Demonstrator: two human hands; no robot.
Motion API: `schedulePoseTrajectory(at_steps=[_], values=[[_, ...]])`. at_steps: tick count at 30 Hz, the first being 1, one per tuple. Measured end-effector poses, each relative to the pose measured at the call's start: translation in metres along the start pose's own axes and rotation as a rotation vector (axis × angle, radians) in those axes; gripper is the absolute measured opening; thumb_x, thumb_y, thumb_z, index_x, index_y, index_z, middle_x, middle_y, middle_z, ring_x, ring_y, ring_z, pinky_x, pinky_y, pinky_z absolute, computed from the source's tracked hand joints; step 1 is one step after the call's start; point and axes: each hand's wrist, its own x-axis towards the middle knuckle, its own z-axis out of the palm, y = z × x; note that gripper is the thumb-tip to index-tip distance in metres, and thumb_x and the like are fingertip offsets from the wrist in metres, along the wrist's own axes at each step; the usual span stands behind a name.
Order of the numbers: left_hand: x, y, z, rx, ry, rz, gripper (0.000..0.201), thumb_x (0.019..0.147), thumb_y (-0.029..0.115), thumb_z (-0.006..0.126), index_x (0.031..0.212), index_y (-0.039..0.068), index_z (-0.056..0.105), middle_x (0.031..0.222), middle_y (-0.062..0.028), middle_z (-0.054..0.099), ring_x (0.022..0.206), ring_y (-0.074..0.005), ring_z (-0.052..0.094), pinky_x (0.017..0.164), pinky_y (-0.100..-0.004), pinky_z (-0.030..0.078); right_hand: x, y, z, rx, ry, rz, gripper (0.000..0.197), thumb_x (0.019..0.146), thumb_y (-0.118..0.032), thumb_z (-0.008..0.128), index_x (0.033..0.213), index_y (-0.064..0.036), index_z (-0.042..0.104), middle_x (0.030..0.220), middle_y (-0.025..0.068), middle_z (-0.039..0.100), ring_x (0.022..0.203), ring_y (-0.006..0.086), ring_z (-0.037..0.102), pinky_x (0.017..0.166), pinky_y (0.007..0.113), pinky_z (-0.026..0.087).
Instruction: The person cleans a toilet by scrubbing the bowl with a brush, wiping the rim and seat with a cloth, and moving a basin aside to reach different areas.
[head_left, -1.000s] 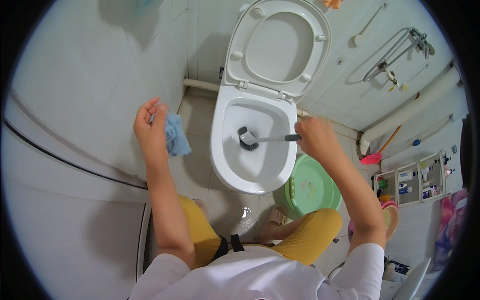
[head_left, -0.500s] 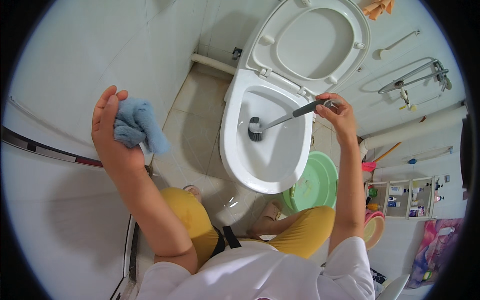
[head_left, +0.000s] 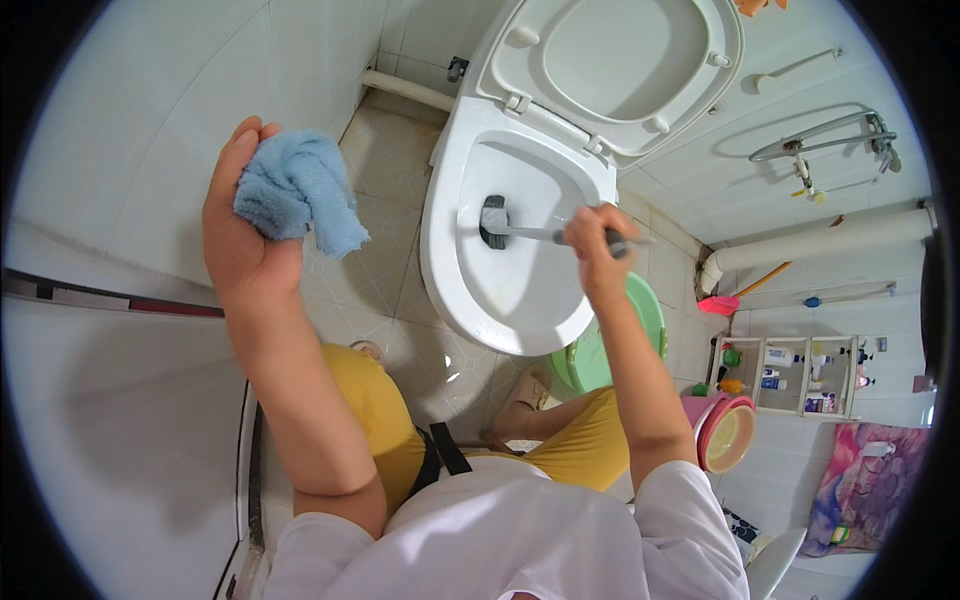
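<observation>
Through the head view I had the left forearm rising from a bent elbow at the lower left, with the left hand [head_left: 250, 225] held up beside the wall, palm turned toward the toilet [head_left: 437, 255] and well apart from it. The right arm reached forward from the lower right, its elbow only slightly bent, and set the right hand [head_left: 597, 255] over the bowl's right rim. On the left, the fingers were half curled and closed against a bunched blue cloth [head_left: 300, 185], whose loose end hung out past the palm. On the right, they were clamped around the dark grip of a brush [head_left: 533, 234], the grip's end poking out beyond them; its shaft ran leftward to a head inside the bowl, near the left inner wall. I couldn't tell whether the bristles pressed on the porcelain. The right fingers and grip were blurred, so I couldn't separate each finger; some left fingers were hidden behind the cloth. The bowl and right forearm covered parts of the green basin [head_left: 592, 362], and the upper edge cut off the raised lid [head_left: 630, 50].
</observation>
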Motion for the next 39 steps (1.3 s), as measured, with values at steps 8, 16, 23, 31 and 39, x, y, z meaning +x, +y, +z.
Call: schedulePoseTrajectory(at_steps=[8,16,23,31,39], values=[[-0.002,-0.004,-0.01,0.036,-0.081,-0.036,0.026,0.088,0.006,0.059,0.111,-0.004,0.057,0.099,-0.011,0.061,0.094,-0.0198,0.059,0.081,-0.0304,0.049,-0.054,-0.116,-0.029,0.089,-0.192,-0.067,0.034,0.087,-0.003,0.054,0.062,-0.0109,0.032,0.054,-0.0013,0.038,0.047,0.0082,0.033,0.047,0.027,0.031],[-0.022,-0.036,0.004,0.615,-0.356,-0.113,0.022,0.086,0.015,0.062,0.105,0.006,0.064,0.083,-0.0054,0.062,0.07,-0.0153,0.059,0.064,-0.0287,0.048,-0.05,-0.142,-0.048,0.275,-0.01,0.049,0.029,0.087,-0.005,0.052,0.064,-0.0117,0.035,0.051,-0.0037,0.031,0.046,0.0083,0.03,0.048,0.03,0.032],[-0.148,-0.149,0.017,1.411,-1.126,0.059,0.063,0.082,0.029,0.065,0.136,0.008,0.039,0.122,-0.0139,0.05,0.091,-0.0317,0.062,0.077,-0.0411,0.051,-0.075,-0.118,-0.037,0.261,0.163,-0.103,0.028,0.089,-0.006,0.051,0.068,-0.0102,0.034,0.053,-0.0032,0.032,0.047,0.0093,0.03,0.05,0.029,0.032],[-0.181,-0.213,0.004,1.553,-1.116,-0.003,0.031,0.091,0.028,0.053,0.108,0.005,0.042,0.107,-0.0128,0.054,0.075,-0.0346,0.064,0.064,-0.0481,0.051,-0.094,-0.123,-0.04,0.27,0.265,-0.098,0.027,0.091,-0.008,0.046,0.069,-0.0125,0.032,0.052,-0.0042,0.029,0.045,0.0088,0.03,0.048,0.028,0.031],[-0.192,-0.191,0.025,1.535,-1.269,-0.006,0.023,0.091,0.02,0.049,0.101,0.002,0.041,0.097,-0.0182,0.059,0.077,-0.0369,0.064,0.065,-0.0476,0.051,-0.082,-0.166,-0.06,0.263,0.048,-0.027,0.024,0.092,-0.017,0.05,0.074,-0.0158,0.035,0.055,-0.006,0.03,0.044,0.0058,0.028,0.045,0.027,0.028]])
